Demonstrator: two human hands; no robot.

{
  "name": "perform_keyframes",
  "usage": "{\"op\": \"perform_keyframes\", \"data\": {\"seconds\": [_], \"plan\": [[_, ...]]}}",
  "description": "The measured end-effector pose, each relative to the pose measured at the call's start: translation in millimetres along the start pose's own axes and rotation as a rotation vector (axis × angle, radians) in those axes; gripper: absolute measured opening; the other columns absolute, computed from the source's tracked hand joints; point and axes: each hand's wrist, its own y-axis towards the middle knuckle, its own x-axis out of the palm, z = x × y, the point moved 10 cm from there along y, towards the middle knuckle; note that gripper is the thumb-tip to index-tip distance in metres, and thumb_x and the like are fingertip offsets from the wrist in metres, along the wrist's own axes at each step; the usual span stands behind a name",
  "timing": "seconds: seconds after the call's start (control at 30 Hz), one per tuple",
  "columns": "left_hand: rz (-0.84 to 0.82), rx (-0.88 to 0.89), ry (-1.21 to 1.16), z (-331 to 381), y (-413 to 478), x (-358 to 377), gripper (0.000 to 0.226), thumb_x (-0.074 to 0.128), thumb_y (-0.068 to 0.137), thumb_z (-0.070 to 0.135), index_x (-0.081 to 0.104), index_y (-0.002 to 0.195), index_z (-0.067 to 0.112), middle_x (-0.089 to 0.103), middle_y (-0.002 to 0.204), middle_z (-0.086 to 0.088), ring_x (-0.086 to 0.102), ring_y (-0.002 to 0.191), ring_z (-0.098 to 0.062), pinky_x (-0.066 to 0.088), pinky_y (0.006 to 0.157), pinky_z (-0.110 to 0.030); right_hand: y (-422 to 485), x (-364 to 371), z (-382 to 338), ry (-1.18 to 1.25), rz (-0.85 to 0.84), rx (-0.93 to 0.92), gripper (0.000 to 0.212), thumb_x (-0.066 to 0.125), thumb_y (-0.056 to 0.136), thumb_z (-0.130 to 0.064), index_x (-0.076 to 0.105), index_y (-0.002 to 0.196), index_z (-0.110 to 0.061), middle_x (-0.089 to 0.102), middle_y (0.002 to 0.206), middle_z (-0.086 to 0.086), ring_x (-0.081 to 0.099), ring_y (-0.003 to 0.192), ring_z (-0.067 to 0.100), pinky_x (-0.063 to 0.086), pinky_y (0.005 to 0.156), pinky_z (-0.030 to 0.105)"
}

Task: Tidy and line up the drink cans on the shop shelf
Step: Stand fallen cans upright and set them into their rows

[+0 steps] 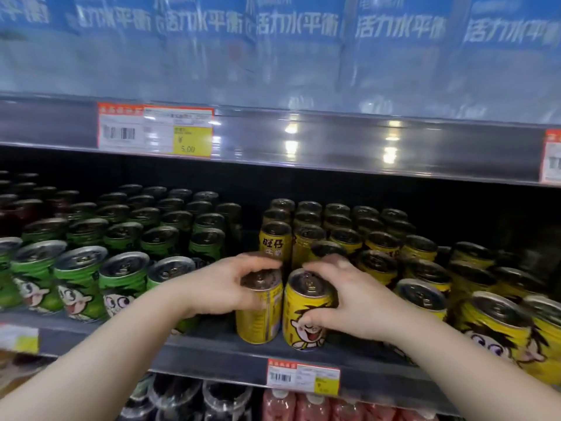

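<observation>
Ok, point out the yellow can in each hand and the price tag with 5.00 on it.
Left-hand yellow can (258, 317), head view: on its plain side wall.
Right-hand yellow can (299, 322), head view: on the cartoon face.
5.00 price tag (192, 141), head view: on its yellow panel.

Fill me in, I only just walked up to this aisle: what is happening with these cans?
A person is straightening drink cans on a shop shelf. The left hand grips the top of one yellow can at the shelf's front edge, and the right hand holds the yellow can beside it, whose cartoon face points outward. Both stand upright, close together. Green cans fill the rows to the left and more yellow cans sit to the right.
</observation>
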Motion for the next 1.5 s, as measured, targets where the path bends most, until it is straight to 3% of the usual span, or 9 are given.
{"op": "perform_keyframes", "data": {"seconds": [0.13, 0.33, 0.5, 0.63, 0.77, 0.9, 1.07, 1.23, 1.5], "plan": [[-0.016, 0.047, 0.271, 7.2, 0.3, 1.3, 0.073, 0.068, 0.079, 0.016, 0.03, 0.139, 0.035, 0.032, 0.135, 0.012, 0.034, 0.127, -0.005, 0.026, 0.1, -0.012, -1.8, -2.1, -1.1, -0.004, -0.049, -0.008, 0.079, 0.068, 0.074, -0.05, 0.028, 0.141, -0.039, 0.029, 0.144, -0.01, 0.04, 0.127, 0.011, 0.039, 0.103, 0.025], [0.24, -0.039, 0.448, 3.0, -4.0, -19.4, 0.09, 0.072, 0.06, 0.062, 0.035, 0.137, 0.034, 0.039, 0.132, 0.006, 0.041, 0.124, -0.014, 0.039, 0.102, -0.029, -3.7, -1.1, 2.7, 0.025, -0.018, 0.029, 0.078, 0.069, 0.074, -0.048, 0.028, 0.14, -0.042, 0.029, 0.144, -0.008, 0.039, 0.128, 0.012, 0.039, 0.104, 0.026], [0.033, 0.128, 0.28, 10.3, -5.7, -8.1, 0.063, 0.067, 0.078, 0.035, 0.036, 0.132, 0.043, 0.036, 0.136, 0.01, 0.036, 0.128, -0.006, 0.029, 0.105, -0.019, -5.6, 2.6, 7.2, 0.079, -0.013, 0.067, 0.078, 0.07, 0.073, -0.048, 0.027, 0.138, -0.046, 0.033, 0.141, -0.009, 0.039, 0.127, 0.012, 0.04, 0.103, 0.027], [0.275, 0.027, 0.495, 10.3, -3.5, -24.8, 0.074, 0.066, 0.063, 0.067, 0.045, 0.128, 0.039, 0.045, 0.125, 0.009, 0.045, 0.117, -0.012, 0.042, 0.097, -0.029, -6.2, 2.5, 6.9, 0.074, 0.005, 0.076, 0.078, 0.07, 0.073, -0.049, 0.027, 0.138, -0.047, 0.033, 0.14, -0.009, 0.039, 0.127, 0.012, 0.041, 0.103, 0.027], [-0.061, 0.083, 0.225, 5.9, -4.1, -1.0, 0.073, 0.064, 0.074, 0.044, 0.028, 0.137, 0.044, 0.029, 0.14, 0.013, 0.03, 0.133, -0.008, 0.032, 0.108, -0.028, -7.9, 3.9, 7.1, 0.074, 0.003, 0.089, 0.078, 0.069, 0.075, -0.048, 0.025, 0.139, -0.047, 0.032, 0.141, -0.009, 0.039, 0.127, 0.012, 0.04, 0.104, 0.027], [0.238, -0.012, 0.533, 6.4, -3.4, -26.9, 0.078, 0.063, 0.064, 0.068, 0.042, 0.132, 0.036, 0.046, 0.132, 0.007, 0.044, 0.123, -0.014, 0.042, 0.1, -0.031, -6.6, 3.6, 7.7, 0.071, 0.0, 0.095, 0.078, 0.069, 0.074, -0.049, 0.025, 0.139, -0.047, 0.032, 0.14, -0.009, 0.039, 0.127, 0.012, 0.041, 0.103, 0.028], [-0.029, 0.078, 0.237, 2.7, -3.7, -5.4, 0.071, 0.058, 0.07, 0.047, 0.03, 0.135, 0.044, 0.031, 0.14, 0.009, 0.031, 0.132, -0.009, 0.029, 0.107, -0.021, -6.5, 3.4, 8.1, 0.082, 0.001, 0.101, 0.081, 0.069, 0.072, -0.052, 0.025, 0.139, -0.047, 0.033, 0.139, -0.01, 0.039, 0.127, 0.01, 0.038, 0.105, 0.026], [0.177, 0.055, 0.373, 4.1, 2.9, -9.5, 0.073, 0.064, 0.07, 0.062, 0.038, 0.134, 0.037, 0.041, 0.128, 0.006, 0.044, 0.12, -0.012, 0.039, 0.103, -0.03, -5.4, 3.6, 6.6, 0.06, 0.009, 0.106, 0.083, 0.069, 0.07, -0.056, 0.025, 0.139, -0.046, 0.033, 0.14, -0.01, 0.038, 0.128, 0.01, 0.038, 0.105, 0.027], [0.068, 0.094, 0.242, 8.8, -0.9, 5.8, 0.068, 0.065, 0.077, 0.049, 0.034, 0.136, 0.039, 0.036, 0.129, 0.009, 0.042, 0.119, -0.008, 0.04, 0.099, -0.023, -4.5, -1.9, 4.0, 0.023, -0.045, 0.067, 0.08, 0.072, 0.07, -0.052, 0.03, 0.138, -0.043, 0.037, 0.134, -0.013, 0.039, 0.124, 0.007, 0.037, 0.104, 0.024]]}}
